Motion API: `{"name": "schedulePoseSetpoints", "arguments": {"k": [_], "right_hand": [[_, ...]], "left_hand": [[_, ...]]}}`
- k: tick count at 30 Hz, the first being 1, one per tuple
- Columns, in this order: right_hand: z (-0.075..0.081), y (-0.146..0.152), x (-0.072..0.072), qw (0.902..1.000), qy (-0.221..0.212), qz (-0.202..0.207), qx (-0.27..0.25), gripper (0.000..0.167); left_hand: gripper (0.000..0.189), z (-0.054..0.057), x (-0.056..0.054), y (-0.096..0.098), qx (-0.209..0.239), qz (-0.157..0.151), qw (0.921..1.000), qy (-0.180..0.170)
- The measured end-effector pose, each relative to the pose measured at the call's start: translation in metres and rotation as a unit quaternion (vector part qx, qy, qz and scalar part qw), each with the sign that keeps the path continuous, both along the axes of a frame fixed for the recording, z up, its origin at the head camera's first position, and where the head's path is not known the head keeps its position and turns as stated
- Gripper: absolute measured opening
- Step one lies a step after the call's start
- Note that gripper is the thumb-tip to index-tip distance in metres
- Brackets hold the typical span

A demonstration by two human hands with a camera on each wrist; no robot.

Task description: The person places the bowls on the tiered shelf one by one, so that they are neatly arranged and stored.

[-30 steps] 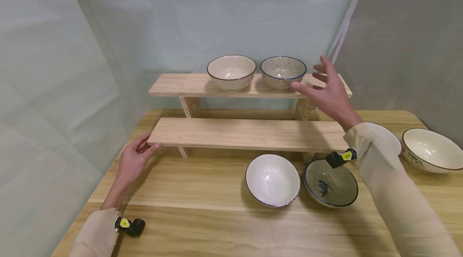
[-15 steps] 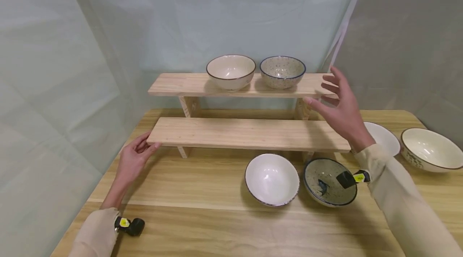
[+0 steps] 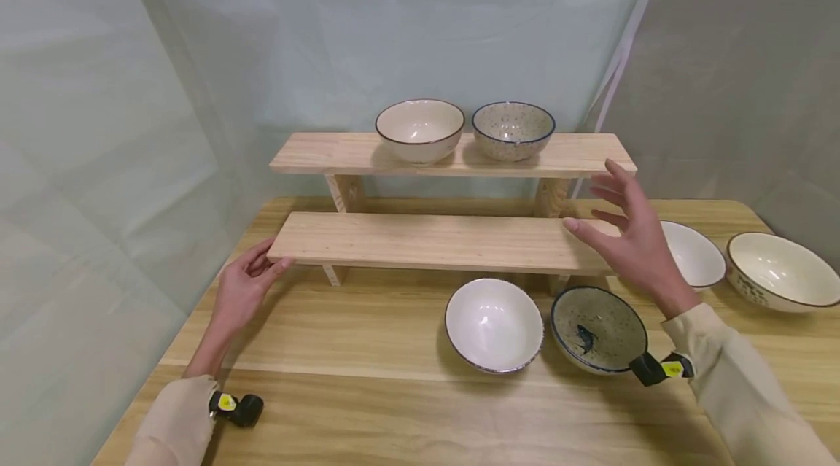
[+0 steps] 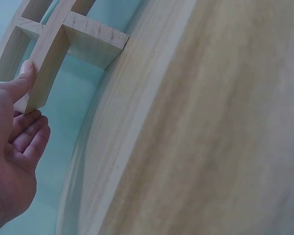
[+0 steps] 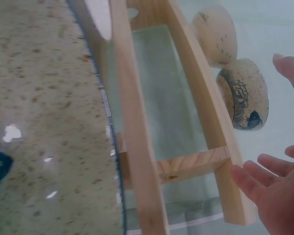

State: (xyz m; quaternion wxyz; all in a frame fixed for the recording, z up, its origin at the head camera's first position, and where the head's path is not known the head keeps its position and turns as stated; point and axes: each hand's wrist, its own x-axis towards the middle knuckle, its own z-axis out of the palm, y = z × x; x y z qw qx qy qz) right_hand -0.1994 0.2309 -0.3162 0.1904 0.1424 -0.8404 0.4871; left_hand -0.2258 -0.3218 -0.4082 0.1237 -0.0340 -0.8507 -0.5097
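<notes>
The place looks like a small screened-off recording booth rather than a furnished room, for smooth, creased, pale blue-green sheets hang at the left and back, and a duller grey sheet closes the right, with a narrow white strip running down near where they meet. Inside stands a light-brown wood-grain counter bearing a two-tier pale wooden display stand and round glazed bowls in white, cream and speckled grey, wares that would suit a shop display or a kitchen. Small black wrist-worn cameras with yellow labels point to filming.
</notes>
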Motion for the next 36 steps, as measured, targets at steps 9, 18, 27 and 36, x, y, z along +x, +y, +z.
{"name": "schedulePoseSetpoints", "arguments": {"k": [9,18,27,36], "right_hand": [[-0.015,0.010,0.014,0.9998,-0.004,0.008,0.016,0.096],[-0.031,0.018,0.029,0.9997,-0.003,0.007,0.023,0.097],[-0.038,0.023,0.041,0.9996,0.012,0.007,0.025,0.097],[-0.046,0.028,0.057,0.9996,0.004,-0.003,0.026,0.094]], "left_hand": [[0.068,0.001,-0.001,0.001,-0.001,-0.001,1.0000,0.000],[0.067,0.000,-0.002,0.002,0.005,-0.002,1.0000,-0.001],[0.067,0.001,0.000,0.000,-0.002,0.001,1.0000,-0.003],[0.066,0.000,-0.001,0.001,0.006,-0.003,1.0000,0.005]]}}
